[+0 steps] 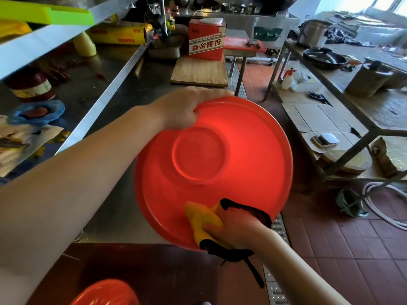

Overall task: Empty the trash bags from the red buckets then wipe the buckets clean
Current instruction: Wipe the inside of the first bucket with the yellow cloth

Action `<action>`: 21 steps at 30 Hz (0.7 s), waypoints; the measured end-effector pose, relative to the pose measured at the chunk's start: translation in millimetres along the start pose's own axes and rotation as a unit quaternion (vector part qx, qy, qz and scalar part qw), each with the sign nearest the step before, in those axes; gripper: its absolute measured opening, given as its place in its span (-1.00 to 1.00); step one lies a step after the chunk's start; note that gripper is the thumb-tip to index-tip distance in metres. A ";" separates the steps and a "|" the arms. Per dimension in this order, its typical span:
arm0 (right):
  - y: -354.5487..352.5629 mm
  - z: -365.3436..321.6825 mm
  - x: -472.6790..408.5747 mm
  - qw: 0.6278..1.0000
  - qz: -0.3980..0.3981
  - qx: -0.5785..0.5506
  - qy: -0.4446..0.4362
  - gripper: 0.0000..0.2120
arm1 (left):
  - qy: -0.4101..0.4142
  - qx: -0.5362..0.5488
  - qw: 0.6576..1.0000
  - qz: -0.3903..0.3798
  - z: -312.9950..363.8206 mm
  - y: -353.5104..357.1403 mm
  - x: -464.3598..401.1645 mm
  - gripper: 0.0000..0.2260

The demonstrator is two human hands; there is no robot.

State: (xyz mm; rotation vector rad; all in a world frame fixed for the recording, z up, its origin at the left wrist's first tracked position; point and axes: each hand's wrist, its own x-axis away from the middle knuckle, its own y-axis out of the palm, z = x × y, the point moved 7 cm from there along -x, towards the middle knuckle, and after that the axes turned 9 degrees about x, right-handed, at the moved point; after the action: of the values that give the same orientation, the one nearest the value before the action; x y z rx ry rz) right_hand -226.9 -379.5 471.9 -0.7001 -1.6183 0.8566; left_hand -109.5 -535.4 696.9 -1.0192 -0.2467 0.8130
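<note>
A red bucket (233, 155) is held tilted over the edge of the steel counter, its inside and round bottom facing me. My left hand (182, 108) grips its upper left rim, thumb inside. My right hand (237, 227) holds a yellow cloth (202, 219) with a black trim against the bucket's lower inner wall. No bag shows inside this bucket. A second red bucket (105, 292) sits low at the bottom left, only its top in view.
The steel counter (123, 208) runs along the left with a shelf above it. A wooden board (199, 71) and a red carton (207, 39) stand farther back. A metal rack with pots (323, 58) is on the right, red tiled floor (352, 249) between.
</note>
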 end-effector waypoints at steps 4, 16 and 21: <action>-0.3 6.9 -3.5 1.000 -0.012 0.011 -0.001 -0.29 | -0.010 0.000 1.000 -0.003 0.6 0.4 -4.4 -0.32; -2.1 25.5 -98.0 0.998 -0.056 -0.005 0.033 -0.21 | 0.017 -0.026 0.999 -0.032 19.9 12.4 -28.8 -0.30; -5.9 26.7 -130.3 0.997 -0.059 0.006 0.043 -0.30 | 0.019 -0.029 0.999 -0.038 18.8 13.4 -33.1 -0.32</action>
State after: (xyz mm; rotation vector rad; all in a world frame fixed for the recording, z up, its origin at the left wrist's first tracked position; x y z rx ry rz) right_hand -226.4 -493.0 402.3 -0.6184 -1.5601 0.7415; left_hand -148.9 -542.7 701.5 -1.0726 -0.2766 0.7203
